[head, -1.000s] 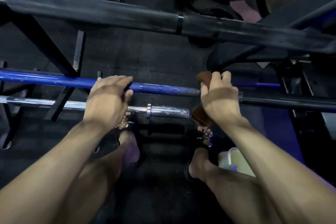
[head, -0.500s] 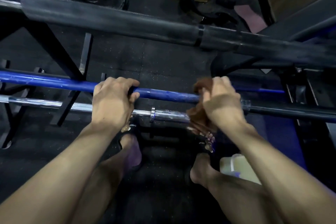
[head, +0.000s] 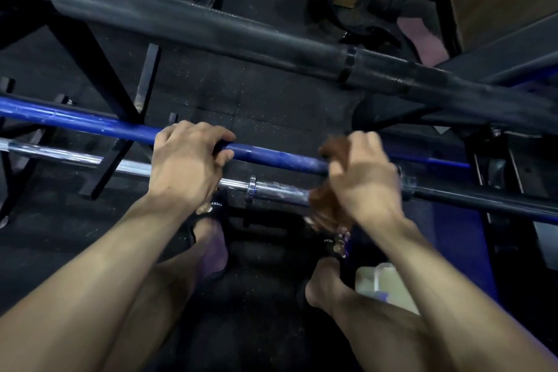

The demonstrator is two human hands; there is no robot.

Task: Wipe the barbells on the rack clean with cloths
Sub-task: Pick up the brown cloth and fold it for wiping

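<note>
We see a dark speckled rubber floor [head: 247,106] beneath the rack [head: 99,69]. The left hand [head: 184,166] curls around the blue barbell [head: 90,124]; beside it, the right hand [head: 365,178] grips a brown cloth [head: 326,202] wrapped around the same bar, above the chrome barbell [head: 277,190].

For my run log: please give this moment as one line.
left hand: grips blue bar | right hand: wipes it with brown cloth | step: wiping

Dim, wide-angle warp, motion blur
</note>
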